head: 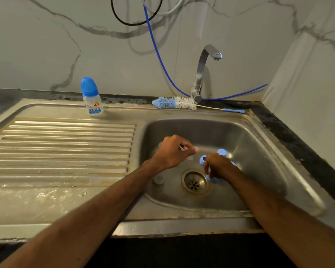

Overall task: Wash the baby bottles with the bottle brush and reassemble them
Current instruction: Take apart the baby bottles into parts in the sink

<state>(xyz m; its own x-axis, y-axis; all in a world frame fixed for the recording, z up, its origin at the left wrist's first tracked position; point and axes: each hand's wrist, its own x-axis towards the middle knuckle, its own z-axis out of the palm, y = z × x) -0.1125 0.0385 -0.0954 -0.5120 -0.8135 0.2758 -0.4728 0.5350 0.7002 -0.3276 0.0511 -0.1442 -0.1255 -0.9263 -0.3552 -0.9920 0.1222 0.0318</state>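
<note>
- My left hand [172,151] hangs over the basin's nine o'clock side, thumb and fingers pinching a small clear piece [182,148].
- My right hand [219,167] curls down among the blue parts [221,151], just at two o'clock of the drain [194,182]; I cannot tell whether it grips one.
- The sink [275,151] walls stand near both wrists; the ribbed drainboard [62,147] lies at nine o'clock.
- The capped bottle [92,99] stands upright on the back rim at ten o'clock; its cartoon label's writing is too small to read.
- The brush [174,102] lies along the back rim at twelve o'clock, beside the tap [201,74].
</note>
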